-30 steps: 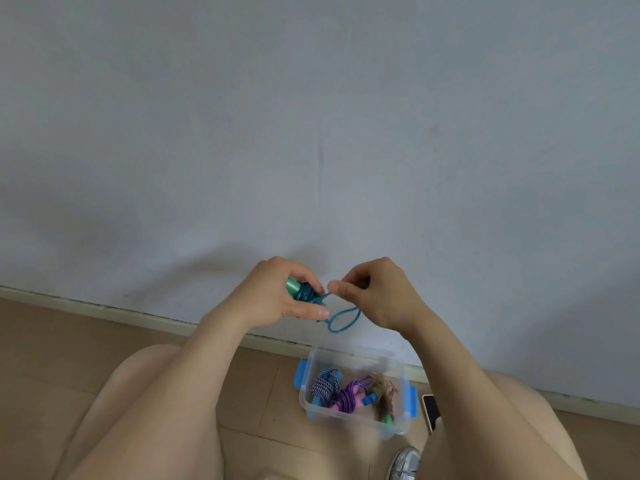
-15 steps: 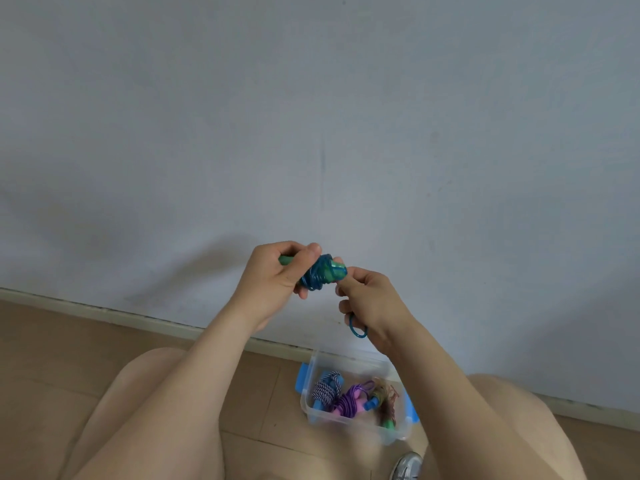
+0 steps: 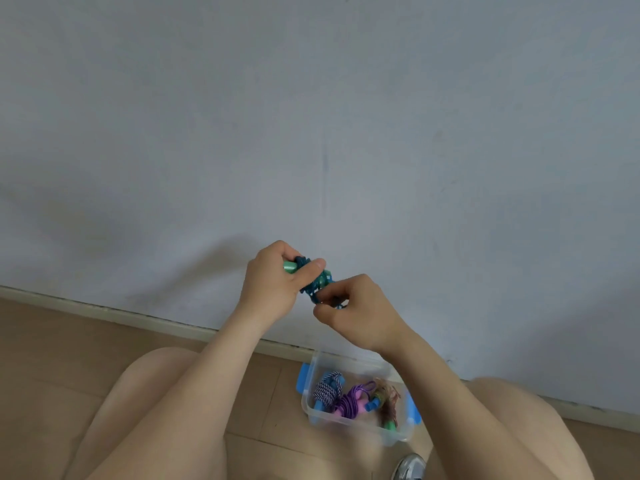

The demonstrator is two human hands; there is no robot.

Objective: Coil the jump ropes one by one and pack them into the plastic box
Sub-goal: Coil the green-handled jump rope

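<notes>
The left hand (image 3: 273,284) grips the coiled jump rope (image 3: 313,282), its green handles lying roughly level, left to right. The right hand (image 3: 356,311) pinches the rope's loose end.

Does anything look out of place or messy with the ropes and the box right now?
Nothing stands out. The plastic box sits upright on the floor with three coiled ropes inside, none hanging out. The left hand and right hand grip the teal rope, clear of it.

Teal rope (image 3: 313,284) coiled (held), box (image 3: 349,424) holding three
</notes>
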